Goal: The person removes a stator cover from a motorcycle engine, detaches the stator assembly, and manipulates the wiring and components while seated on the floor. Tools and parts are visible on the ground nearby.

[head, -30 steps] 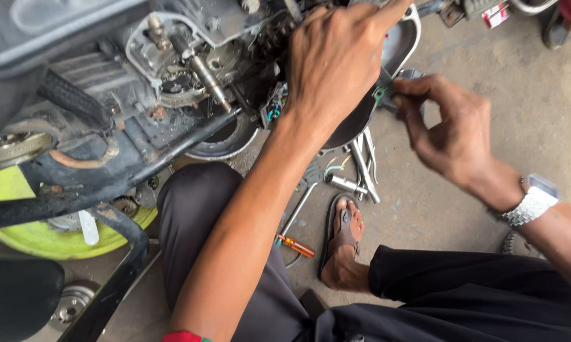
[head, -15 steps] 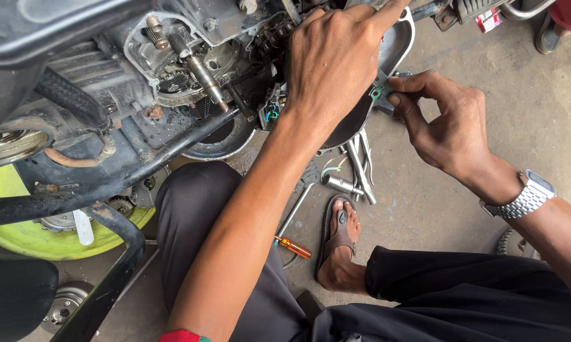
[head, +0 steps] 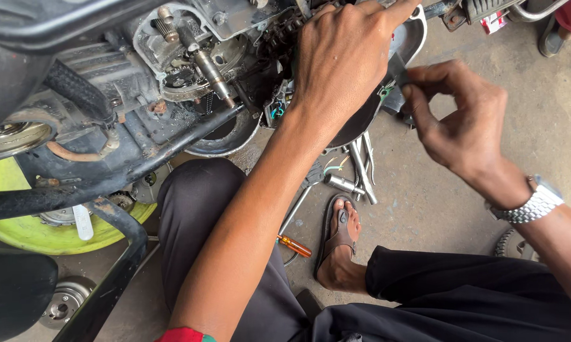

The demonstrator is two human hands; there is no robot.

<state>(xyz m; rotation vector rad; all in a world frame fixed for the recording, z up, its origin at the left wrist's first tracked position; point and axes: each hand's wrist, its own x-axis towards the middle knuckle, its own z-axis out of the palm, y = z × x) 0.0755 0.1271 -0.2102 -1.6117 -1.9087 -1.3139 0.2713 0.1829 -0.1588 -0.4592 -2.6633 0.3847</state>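
The left hand lies spread, palm down, on the dark engine cover at the open motorcycle engine, gripping nothing. The right hand, just beside it, pinches a small dark part against the cover's edge. Below them, wrenches and an orange-handled screwdriver lie on the concrete floor near a sandalled foot.

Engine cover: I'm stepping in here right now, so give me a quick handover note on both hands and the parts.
Left hand: palm spread on the dark engine cover, holding it against the open engine.
Right hand: fingertips pinching a small green-tipped part at the cover's edge.
Floor: wrenches, socket and orange screwdriver lie by the sandalled foot.
Done: engine side is open, its gears and shaft bare.
Left: cover is not fastened; no tool is in hand.
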